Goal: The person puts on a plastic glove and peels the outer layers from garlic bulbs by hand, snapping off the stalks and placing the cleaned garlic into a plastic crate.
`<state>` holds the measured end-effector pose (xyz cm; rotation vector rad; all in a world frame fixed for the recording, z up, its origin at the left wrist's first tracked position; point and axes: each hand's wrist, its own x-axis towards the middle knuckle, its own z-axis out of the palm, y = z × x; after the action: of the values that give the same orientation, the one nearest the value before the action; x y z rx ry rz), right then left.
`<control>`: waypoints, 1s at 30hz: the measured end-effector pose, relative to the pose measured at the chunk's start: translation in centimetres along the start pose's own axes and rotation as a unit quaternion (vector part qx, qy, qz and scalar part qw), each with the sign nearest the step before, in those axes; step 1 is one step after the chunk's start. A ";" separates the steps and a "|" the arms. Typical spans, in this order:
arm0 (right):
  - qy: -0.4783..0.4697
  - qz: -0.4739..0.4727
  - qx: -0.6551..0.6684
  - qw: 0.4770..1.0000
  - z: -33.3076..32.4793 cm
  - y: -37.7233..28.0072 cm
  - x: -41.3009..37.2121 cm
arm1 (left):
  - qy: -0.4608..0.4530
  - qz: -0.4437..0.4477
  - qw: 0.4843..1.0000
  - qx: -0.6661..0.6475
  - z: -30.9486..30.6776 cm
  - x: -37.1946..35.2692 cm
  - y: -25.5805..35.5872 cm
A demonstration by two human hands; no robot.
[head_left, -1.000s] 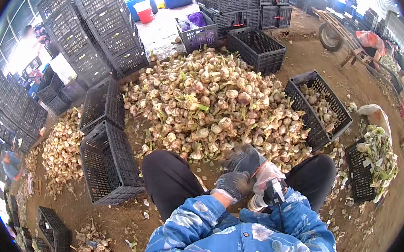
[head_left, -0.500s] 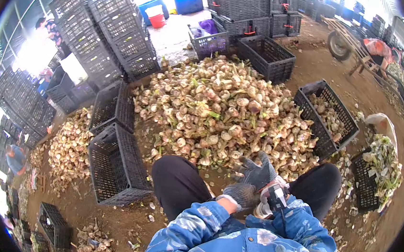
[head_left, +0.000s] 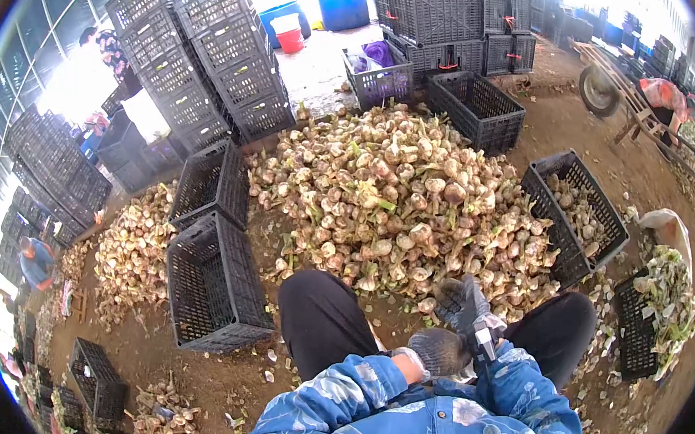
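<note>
Grey-gloved left hand (head_left: 440, 353) and right hand (head_left: 467, 310) sit near heaped garlic bulbs (head_left: 398, 209); whether their fingers grip anything, I cannot tell; a knock could roll some loose.

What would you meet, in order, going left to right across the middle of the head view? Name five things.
Smaller garlic heap, nearer empty crate, large garlic heap, crate part-filled with garlic, leafy scraps.

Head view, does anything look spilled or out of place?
Yes, a little: on the far right, leafy scraps heap over the edge of a black crate, and pale peelings litter the floor nearby. It looks like overflow, though it may be ordinary waste.
</note>
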<state>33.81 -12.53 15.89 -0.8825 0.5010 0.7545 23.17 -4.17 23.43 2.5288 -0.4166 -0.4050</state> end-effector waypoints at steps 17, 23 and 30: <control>-0.225 -0.093 -0.156 0.957 -11.8 4.8 11.0 | 0.160 -0.072 0.837 -0.518 2.5 2.0 -1.1; -0.214 -0.083 0.043 0.972 -9.5 5.3 6.1 | 0.099 -0.074 0.978 -0.169 -2.3 1.0 -1.0; -0.296 -0.183 -0.183 0.919 -6.1 3.8 1.5 | 0.262 0.058 0.956 -0.117 0.5 3.1 -1.5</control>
<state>31.33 -15.43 9.63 -0.9986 -0.3506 0.7330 26.18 -4.31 21.57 2.2479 -0.2860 0.2503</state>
